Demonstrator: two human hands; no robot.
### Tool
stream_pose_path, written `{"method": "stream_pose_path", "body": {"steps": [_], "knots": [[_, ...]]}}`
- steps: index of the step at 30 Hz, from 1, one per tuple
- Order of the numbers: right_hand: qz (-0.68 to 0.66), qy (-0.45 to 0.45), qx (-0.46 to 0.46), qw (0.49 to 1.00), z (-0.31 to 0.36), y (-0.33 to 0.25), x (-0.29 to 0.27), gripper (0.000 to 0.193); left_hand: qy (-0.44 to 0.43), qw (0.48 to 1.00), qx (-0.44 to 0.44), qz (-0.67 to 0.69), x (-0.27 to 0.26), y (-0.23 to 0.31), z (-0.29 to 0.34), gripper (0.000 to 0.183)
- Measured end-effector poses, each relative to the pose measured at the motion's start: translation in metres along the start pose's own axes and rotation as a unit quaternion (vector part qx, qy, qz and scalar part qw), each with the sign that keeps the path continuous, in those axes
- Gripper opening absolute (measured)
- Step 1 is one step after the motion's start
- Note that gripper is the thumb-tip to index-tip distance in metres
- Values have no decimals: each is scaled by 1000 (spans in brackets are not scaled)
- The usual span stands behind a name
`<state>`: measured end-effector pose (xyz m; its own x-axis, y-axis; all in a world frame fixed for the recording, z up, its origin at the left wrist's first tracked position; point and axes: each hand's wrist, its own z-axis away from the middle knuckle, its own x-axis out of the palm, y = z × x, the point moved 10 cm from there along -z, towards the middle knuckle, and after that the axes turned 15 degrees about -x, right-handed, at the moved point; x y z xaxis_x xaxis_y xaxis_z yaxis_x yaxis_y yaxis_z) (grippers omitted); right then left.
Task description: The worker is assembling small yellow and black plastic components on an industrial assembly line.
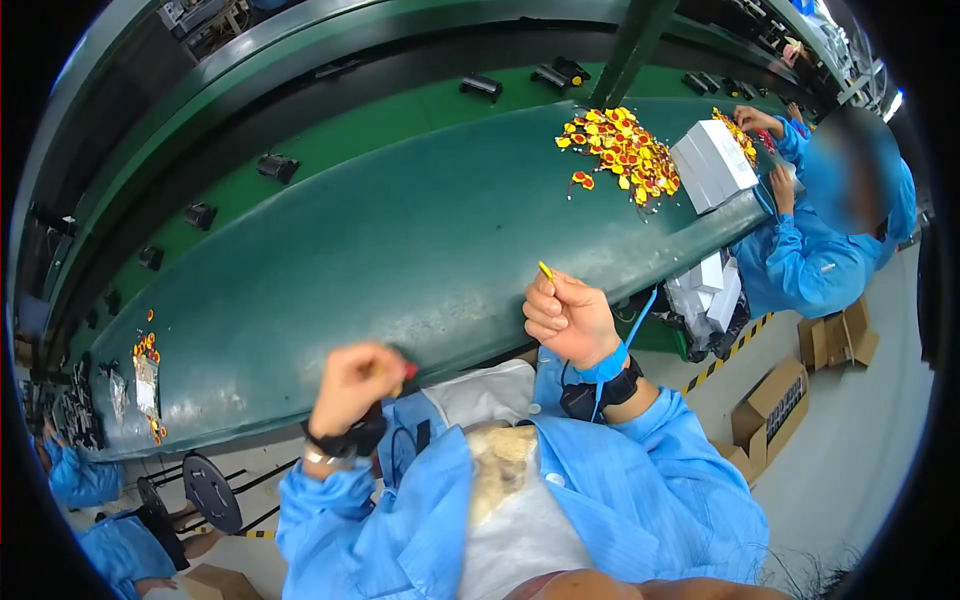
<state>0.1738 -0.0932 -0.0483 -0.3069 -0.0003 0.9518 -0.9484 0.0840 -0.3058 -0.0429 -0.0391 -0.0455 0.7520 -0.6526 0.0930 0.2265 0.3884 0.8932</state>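
Observation:
My right hand (572,318) is raised over the near edge of the green table (400,240), its fingers curled. Between thumb and forefinger it pinches a small, thin yellow piece (545,270), seen edge-on. Lower and to the left, my left hand (355,385) is closed and smeared by motion. A small red piece (410,371) shows at its fingertips, too blurred to name. The two hands are apart. Farther back on the table lies a heap of small yellow-and-red pieces (625,150) with thin wire-like ends.
White boxes (714,165) stand right of the heap, beside a co-worker in blue (820,250). A green belt (370,150) carrying black devices (278,167) runs behind the table. More pieces lie at far left. Stools (212,493) and cardboard boxes (770,415) stand on the floor.

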Motion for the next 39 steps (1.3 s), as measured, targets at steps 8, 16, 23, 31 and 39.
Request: {"method": "stream_pose_path", "body": {"steps": [8,16,23,31,39], "knots": [[-13,17,67,998,-14,34,-3,14,91,972,-202,-84,-96,-148,82,2],[89,37,59,994,-15,45,4,13,434,778,-324,-318,-231,-394,81,25],[269,111,-46,956,-5,-2,-26,6,376,712,-415,-423,-199,-393,50,26],[469,82,-110,873,-26,-13,-13,11,534,764,-302,-199,-224,-378,82,51],[551,102,-194,805,-34,-52,-27,11,362,774,-317,-412,-200,-326,101,74]]}}
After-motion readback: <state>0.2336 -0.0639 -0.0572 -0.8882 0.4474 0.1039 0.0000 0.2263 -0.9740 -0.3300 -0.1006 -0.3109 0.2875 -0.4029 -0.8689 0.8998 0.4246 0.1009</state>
